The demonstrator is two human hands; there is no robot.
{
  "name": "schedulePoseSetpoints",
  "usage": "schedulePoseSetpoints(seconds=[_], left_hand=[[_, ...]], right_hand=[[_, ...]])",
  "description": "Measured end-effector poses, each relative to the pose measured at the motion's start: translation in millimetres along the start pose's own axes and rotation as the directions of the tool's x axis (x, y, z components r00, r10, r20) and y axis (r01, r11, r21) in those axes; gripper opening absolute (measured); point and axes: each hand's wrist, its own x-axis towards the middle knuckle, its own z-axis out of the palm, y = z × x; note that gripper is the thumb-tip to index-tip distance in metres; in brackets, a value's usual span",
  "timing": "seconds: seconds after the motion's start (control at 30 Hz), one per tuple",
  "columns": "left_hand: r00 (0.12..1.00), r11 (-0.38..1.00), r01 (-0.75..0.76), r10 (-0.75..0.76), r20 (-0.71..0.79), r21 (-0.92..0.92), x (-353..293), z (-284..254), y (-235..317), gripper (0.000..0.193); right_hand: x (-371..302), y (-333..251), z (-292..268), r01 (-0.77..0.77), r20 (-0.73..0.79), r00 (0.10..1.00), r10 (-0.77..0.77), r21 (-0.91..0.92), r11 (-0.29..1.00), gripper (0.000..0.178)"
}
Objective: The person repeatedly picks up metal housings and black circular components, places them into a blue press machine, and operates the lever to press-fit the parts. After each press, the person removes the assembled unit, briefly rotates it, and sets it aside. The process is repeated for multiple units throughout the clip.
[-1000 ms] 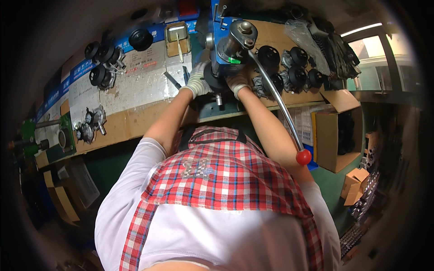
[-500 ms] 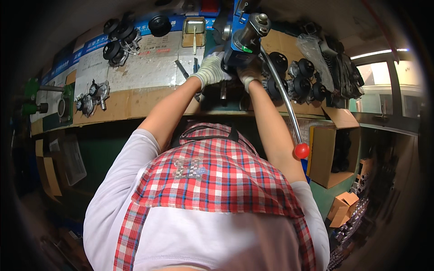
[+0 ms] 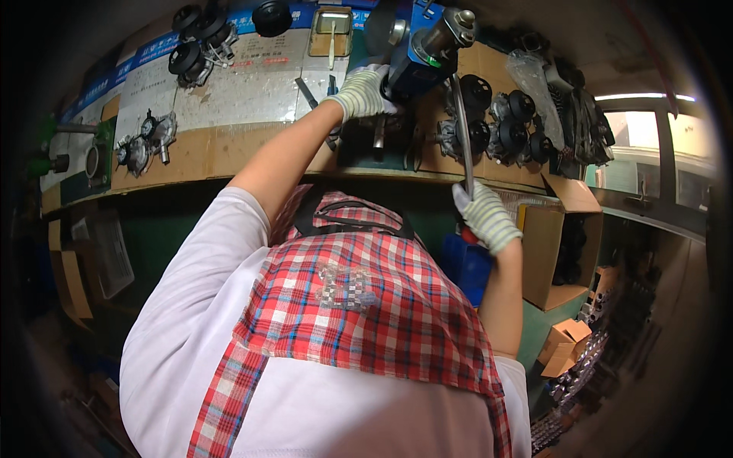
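A blue arbor press [image 3: 427, 61] stands at the bench's far middle, its long steel lever [image 3: 463, 126] slanting down toward me. My right hand [image 3: 489, 216], in a striped knit glove, is closed round the lower part of this lever, just above its red knob [image 3: 468, 235]. My left hand [image 3: 365, 93], gloved alike, reaches under the press head. Its fingers are bent against a dark part there, which the press and the glove mostly hide. A short steel bar [image 3: 379, 131] sticks out below the press.
Water pumps with black pulleys stand right of the press [image 3: 513, 122] and at the far left [image 3: 191, 62]. A bare pump [image 3: 146, 141] lies on the left cardboard. A tray with a brush [image 3: 330, 34] sits behind. Lower right is an open carton [image 3: 561, 256].
My right hand has left the press head and come back toward me onto the lever. The lever has swung to a steeper angle. My left hand stays by the press.
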Motion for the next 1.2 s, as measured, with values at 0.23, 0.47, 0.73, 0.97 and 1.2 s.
schedulePoseSetpoints(seconds=[0.23,0.47,0.73,0.97,1.2], left_hand=[[1.000,0.999,0.018,-0.018,-0.009,-0.037,-2,0,-3,0.097],[0.995,0.997,0.041,-0.035,0.089,-0.072,-6,-16,14,0.103],[0.996,0.997,0.060,-0.057,0.066,-0.047,-5,-3,0,0.096],[0.992,0.994,0.107,-0.106,0.069,-0.009,-17,5,-4,0.100],[0.986,0.947,0.133,-0.158,-0.062,-0.291,-43,21,-19,0.092]], right_hand=[[52,8,81,-0.261,-0.080,0.951,0.297,0.304,0.916,0.044],[50,11,94,-0.171,-0.335,0.920,0.203,0.123,0.977,0.038],[67,4,102,-0.189,-0.377,0.900,0.220,0.119,0.975,0.038],[125,29,144,-0.229,-0.418,0.872,0.254,0.111,0.967,0.048],[167,34,161,-0.212,-0.447,0.854,0.267,0.169,0.962,0.050]])
